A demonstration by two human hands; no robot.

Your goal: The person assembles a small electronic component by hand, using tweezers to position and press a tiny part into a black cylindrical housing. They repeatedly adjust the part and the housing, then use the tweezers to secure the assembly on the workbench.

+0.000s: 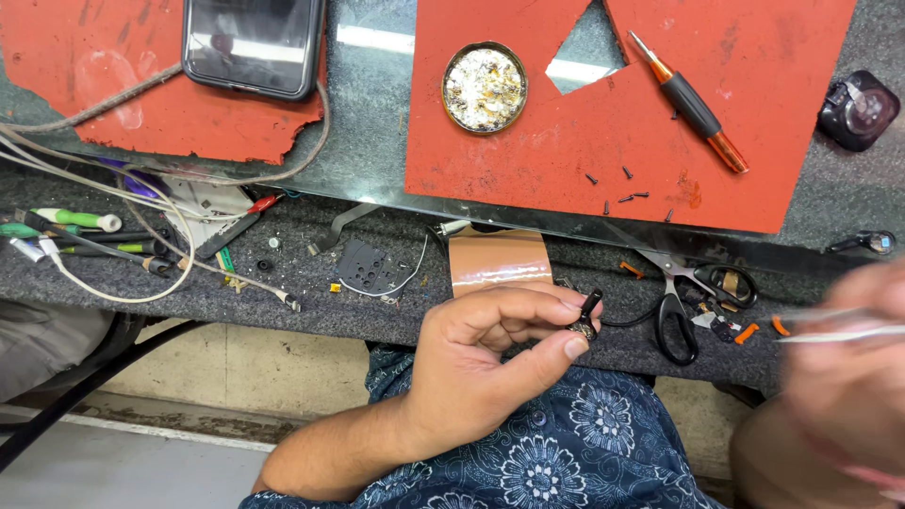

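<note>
The left hand point(476, 363) pinches a small black plug point(586, 317) at its fingertips, tip pointing up; the blurry right hand point(848, 363), holding thin tweezers point(830, 325), is just beside it, to the right.

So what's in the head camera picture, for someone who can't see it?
A person's left hand pinches a small black part on a thin black wire, while the blurred right hand brings thin metal tweezers near. Behind them, a cluttered bench holds scissors, a screwdriver, a phone and red mats.

phone point(253, 42) | top left, on red mat point(85, 57) | rectangular, dark glossy screen, black case
</note>
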